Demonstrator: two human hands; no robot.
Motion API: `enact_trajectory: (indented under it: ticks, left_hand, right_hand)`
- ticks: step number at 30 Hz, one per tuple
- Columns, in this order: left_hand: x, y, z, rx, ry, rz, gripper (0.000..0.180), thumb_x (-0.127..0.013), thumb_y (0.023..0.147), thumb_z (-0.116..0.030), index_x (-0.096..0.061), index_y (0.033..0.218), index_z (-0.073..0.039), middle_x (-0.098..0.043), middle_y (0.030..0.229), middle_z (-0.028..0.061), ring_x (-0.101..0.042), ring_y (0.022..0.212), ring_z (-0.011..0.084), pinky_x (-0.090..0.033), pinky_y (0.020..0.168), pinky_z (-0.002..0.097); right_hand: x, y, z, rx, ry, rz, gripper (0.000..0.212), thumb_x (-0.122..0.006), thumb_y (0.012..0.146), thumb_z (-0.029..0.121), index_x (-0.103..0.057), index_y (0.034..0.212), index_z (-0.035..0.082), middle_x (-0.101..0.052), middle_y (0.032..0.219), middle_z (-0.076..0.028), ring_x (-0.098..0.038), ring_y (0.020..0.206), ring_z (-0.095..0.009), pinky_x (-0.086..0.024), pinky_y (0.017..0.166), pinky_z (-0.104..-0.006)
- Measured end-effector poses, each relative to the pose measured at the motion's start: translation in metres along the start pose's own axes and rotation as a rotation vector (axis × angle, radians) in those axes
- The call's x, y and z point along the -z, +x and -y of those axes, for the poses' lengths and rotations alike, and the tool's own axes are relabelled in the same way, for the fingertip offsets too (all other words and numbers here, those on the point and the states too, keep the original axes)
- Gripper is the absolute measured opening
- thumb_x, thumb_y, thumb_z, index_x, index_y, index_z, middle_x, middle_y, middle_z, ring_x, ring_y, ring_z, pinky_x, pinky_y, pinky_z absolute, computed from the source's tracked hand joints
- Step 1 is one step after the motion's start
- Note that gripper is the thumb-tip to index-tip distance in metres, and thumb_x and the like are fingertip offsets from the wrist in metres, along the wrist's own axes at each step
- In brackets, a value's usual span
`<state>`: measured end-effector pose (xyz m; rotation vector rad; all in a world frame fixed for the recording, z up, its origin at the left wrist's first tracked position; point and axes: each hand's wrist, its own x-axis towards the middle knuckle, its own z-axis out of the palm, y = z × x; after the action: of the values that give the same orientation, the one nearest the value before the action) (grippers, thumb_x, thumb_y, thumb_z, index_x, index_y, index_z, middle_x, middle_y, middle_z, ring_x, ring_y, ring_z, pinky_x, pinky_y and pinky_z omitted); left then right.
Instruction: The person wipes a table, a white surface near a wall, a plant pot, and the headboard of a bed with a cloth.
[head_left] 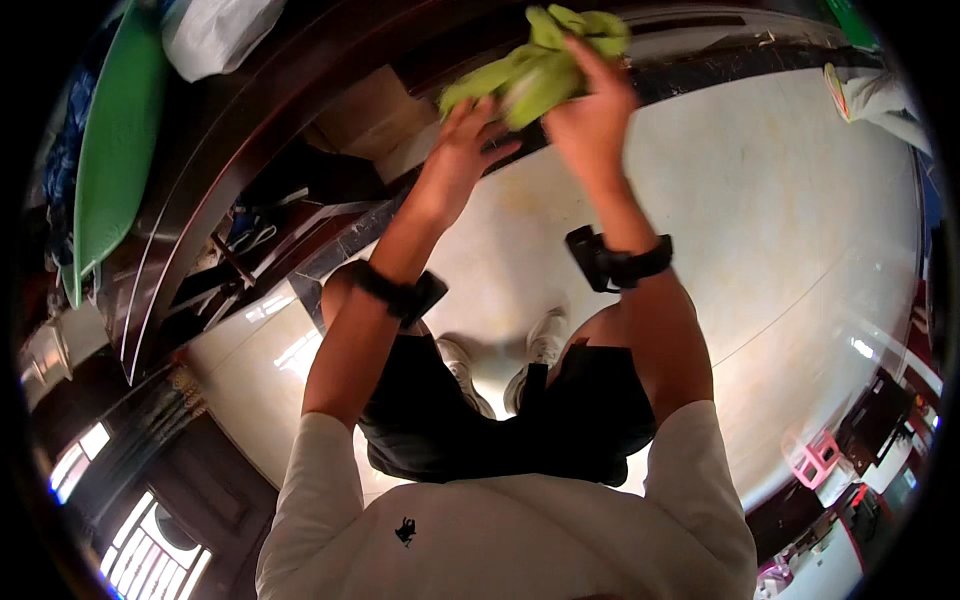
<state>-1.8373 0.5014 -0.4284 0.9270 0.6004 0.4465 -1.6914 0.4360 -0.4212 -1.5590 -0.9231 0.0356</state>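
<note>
A crumpled yellow-green cloth (530, 75) hangs in front of me at the top of the head view, slightly blurred. My right hand (592, 118) is closed on its right part, the index finger lying along the fabric. At the cloth's lower left edge is my left hand (465, 150), fingers stretched and thumb apart, its fingertips touching or just beside the fabric. Black straps with small boxes sit on both of my forearms, the left strap (400, 295) and the right strap (620, 262).
Dark wooden furniture (225, 165) curves along the left and top, with a brown cardboard box (375, 110) in its recess. A green board-like object (120, 150) and a white bag (215, 35) are upper left. Pale tiled floor (780, 200) spreads right; a pink stool (815, 458) stands lower right.
</note>
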Motion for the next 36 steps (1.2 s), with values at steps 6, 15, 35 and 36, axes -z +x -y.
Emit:
enact_trajectory:
  ticks: [6,15,35,36]
  left_hand:
    - [0.003,0.013,0.021,-0.178,0.181,0.057,0.041,-0.041,0.103,-0.022,-0.039,0.141,-0.006,-0.044,0.142,0.0071,-0.042,0.131,0.0225,-0.035,0.11,0.0387]
    - [0.084,-0.023,0.025,-0.52,-0.126,-0.09,0.047,-0.047,0.101,-0.032,-0.037,0.142,-0.01,-0.043,0.142,0.0064,-0.042,0.13,0.0214,-0.035,0.11,0.0365]
    - [0.075,0.04,-0.108,-0.538,1.479,-0.133,0.043,-0.045,0.096,-0.037,-0.058,0.126,-0.01,-0.061,0.118,0.0229,-0.055,0.112,0.04,-0.044,0.095,0.0414]
    - [0.076,0.038,-0.107,-0.537,1.477,-0.14,0.043,-0.045,0.096,-0.037,-0.058,0.126,-0.01,-0.061,0.118,0.0229,-0.055,0.112,0.04,-0.044,0.095,0.0414]
  right_hand:
    - [-0.017,-0.005,0.008,0.211,-0.076,0.101,0.064,-0.076,0.066,0.013,-0.059,0.127,0.012,-0.064,0.106,-0.018,-0.064,0.096,-0.037,-0.052,0.084,-0.0437]
    - [-0.049,-0.053,0.054,0.382,-0.092,0.465,0.067,-0.07,0.071,0.019,-0.049,0.135,0.013,-0.057,0.097,-0.015,-0.062,0.086,-0.033,-0.05,0.079,-0.0445]
    - [-0.027,-0.016,0.053,0.369,-0.465,0.059,0.042,-0.073,0.069,0.031,-0.059,0.102,0.01,-0.049,0.095,-0.013,-0.049,0.088,-0.033,-0.039,0.071,-0.0453]
    - [-0.028,-0.015,0.05,0.401,-0.4,0.01,0.039,-0.074,0.071,0.029,-0.058,0.101,0.01,-0.054,0.089,-0.013,-0.055,0.082,-0.035,-0.043,0.067,-0.0455]
